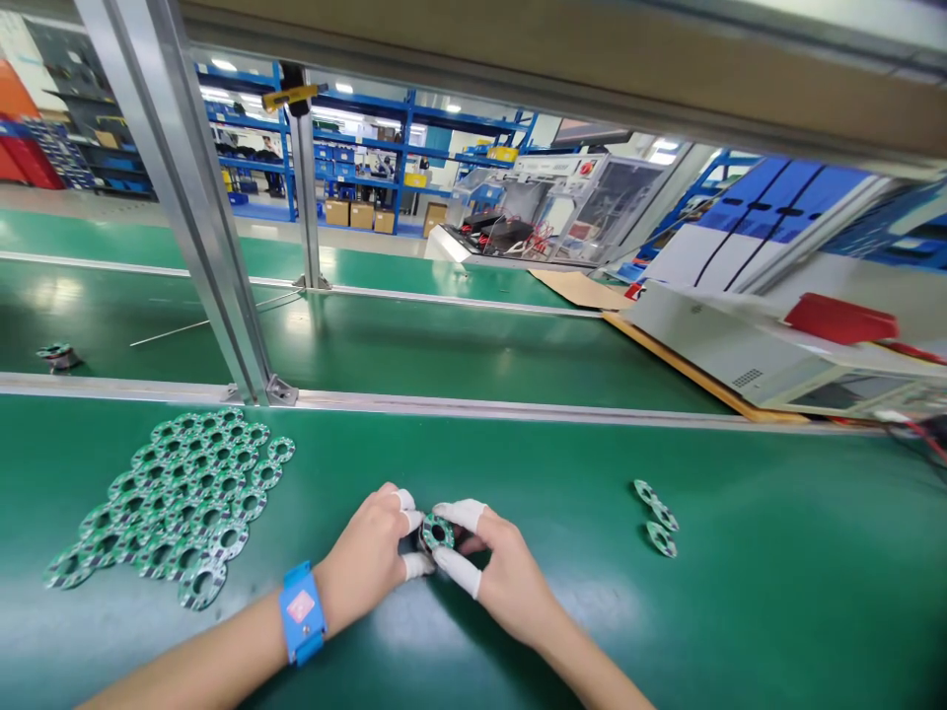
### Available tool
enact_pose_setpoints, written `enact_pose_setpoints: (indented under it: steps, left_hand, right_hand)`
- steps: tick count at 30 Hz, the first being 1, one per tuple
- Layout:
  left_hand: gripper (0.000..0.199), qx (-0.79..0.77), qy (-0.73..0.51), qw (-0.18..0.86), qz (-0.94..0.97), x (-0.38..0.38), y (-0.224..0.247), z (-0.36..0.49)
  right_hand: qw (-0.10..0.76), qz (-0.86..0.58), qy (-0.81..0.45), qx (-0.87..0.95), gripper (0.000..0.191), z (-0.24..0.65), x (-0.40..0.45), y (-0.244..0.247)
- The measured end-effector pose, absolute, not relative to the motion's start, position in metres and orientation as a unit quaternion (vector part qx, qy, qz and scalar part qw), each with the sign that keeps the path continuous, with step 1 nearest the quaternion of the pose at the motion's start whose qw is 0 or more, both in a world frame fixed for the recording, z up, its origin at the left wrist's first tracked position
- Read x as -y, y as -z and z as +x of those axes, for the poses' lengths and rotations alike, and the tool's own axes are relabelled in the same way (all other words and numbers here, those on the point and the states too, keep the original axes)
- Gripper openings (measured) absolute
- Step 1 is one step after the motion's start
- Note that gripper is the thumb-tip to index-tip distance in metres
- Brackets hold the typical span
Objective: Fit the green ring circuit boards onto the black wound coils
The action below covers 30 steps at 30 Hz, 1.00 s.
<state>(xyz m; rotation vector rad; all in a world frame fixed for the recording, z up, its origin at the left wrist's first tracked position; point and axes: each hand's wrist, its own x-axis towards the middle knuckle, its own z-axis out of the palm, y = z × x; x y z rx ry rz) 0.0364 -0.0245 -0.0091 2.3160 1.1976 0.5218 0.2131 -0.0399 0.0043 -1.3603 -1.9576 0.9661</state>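
In the middle of the bench, both hands pinch a small round part topped by a green ring-shaped circuit board (439,532), its open centre facing up. My left hand (377,542), with a blue strap (302,611) on its wrist, grips it from the left between thumb and fingers. From the right, my right hand (495,562) closes thumb and fingertip on the board's edge. White finger cots cover several fingertips of both hands. The part's underside is mostly hidden by the fingers.
Many ring-shaped circuit boards (184,483) lie packed together at the left; 3 more boards (662,515) lie at the right. A similar round part (57,356) sits beyond the metal rail (414,405). An aluminium post (188,197) rises at the left; a pale machine casing (740,345) stands back right.
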Motion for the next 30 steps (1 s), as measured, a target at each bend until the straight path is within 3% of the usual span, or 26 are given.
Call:
enact_pose_setpoints:
  steps: [8, 13, 20, 25, 30]
  left_hand:
    - [0.012, -0.442, -0.181, 0.241, 0.845, 0.026, 0.005, 0.037]
    - [0.022, -0.441, -0.209, 0.238, 0.839, 0.033, -0.01, 0.033]
    - [0.02, -0.317, -0.176, 0.024, 0.932, 0.045, -0.003, 0.037]
    - [0.022, -0.294, -0.193, -0.057, 0.934, 0.047, 0.009, 0.041]
    - [0.02, -0.284, -0.19, -0.093, 0.935, 0.054, 0.017, 0.048]
  right_hand:
    - [0.266, -0.552, -0.356, 0.705, 0.021, 0.206, 0.042, -0.002]
    - [0.271, -0.54, -0.356, 0.713, 0.02, 0.209, 0.041, 0.001]
    - [0.25, -0.486, -0.449, 0.707, 0.034, 0.222, 0.036, 0.0]
    - [0.288, -0.486, -0.4, 0.722, 0.029, 0.219, 0.038, 0.002]
    - [0.279, -0.474, -0.408, 0.728, 0.037, 0.228, 0.039, -0.003]
